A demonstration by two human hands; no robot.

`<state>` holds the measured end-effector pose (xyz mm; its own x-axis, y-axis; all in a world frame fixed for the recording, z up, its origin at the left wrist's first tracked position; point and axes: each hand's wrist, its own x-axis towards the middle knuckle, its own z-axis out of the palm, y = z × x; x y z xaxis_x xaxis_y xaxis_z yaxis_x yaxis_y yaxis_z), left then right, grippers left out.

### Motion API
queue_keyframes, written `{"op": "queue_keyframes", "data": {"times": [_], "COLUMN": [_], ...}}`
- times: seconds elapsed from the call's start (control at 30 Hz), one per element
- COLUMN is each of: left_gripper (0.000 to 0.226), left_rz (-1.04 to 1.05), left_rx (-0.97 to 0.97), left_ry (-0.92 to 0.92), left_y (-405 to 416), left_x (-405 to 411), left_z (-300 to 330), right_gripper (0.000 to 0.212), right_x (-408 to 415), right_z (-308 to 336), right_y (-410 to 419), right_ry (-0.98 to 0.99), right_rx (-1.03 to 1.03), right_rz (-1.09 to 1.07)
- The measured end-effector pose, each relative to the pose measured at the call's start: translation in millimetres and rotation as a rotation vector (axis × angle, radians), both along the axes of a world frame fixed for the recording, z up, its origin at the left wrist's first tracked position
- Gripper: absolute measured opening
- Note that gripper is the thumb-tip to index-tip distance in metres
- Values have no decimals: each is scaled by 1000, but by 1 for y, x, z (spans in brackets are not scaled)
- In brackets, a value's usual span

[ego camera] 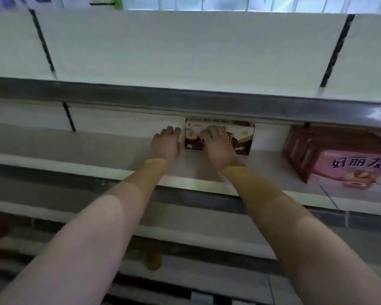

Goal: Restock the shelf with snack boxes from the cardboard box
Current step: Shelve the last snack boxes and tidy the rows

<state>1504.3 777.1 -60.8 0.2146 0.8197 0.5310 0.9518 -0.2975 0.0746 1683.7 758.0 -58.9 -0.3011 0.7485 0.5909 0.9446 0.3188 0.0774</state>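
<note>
White shelf (pixel 110 148): right hand (pixel 218 148) flat against brown snack box (pixel 242 137); left hand (pixel 167 144) spread beside it.

Two snack boxes on the shelf (pixel 119 150): one brown-and-cream snack box (pixel 242 135) at the back, one pink snack box (pixel 339 159) well to its right, nearer the front edge. Two hands: left hand (pixel 167 144) just left of the brown-and-cream box, right hand (pixel 218 146) against its front. One empty shelf above.
</note>
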Motion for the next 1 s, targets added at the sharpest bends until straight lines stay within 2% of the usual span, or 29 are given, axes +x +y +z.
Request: {"op": "queue_keyframes", "data": {"times": [0.13,0.23,0.33,0.47,0.53,0.63,0.7,0.87,1.0], "left_gripper": [28,24,21,17,16,15,15,20,35], "left_rz": [158,347,486,654,768,926,1054,1270,1418], "left_rx": [-53,-71,-60,-91,-138,-243,-325,-452,-531], "left_ry": [16,26,-20,-35,-30,-150,-177,-291,-399], "left_y": [-59,-120,-186,-288,-341,-426,-487,-631,-730], "left_x": [-55,-107,-164,-230,-259,-296,-311,-334,-341], "left_z": [-3,-7,-17,-44,-68,-110,-134,-198,-246], "right_gripper": [28,16,23,21,22,20,14,16,29], "right_x": [-63,-122,-183,-264,-306,-359,-391,-453,-481], "right_z": [-1,-7,-15,-43,-65,-100,-125,-193,-248], "right_y": [-28,-62,-111,-176,-212,-283,-335,-461,-553], "right_ry": [19,42,42,6,-43,-80,-115,-329,-467], "right_rx": [-151,-180,-220,-286,-313,-378,-450,-627,-736], "right_rz": [208,416,577,803,898,1047,1115,1330,1463]}}
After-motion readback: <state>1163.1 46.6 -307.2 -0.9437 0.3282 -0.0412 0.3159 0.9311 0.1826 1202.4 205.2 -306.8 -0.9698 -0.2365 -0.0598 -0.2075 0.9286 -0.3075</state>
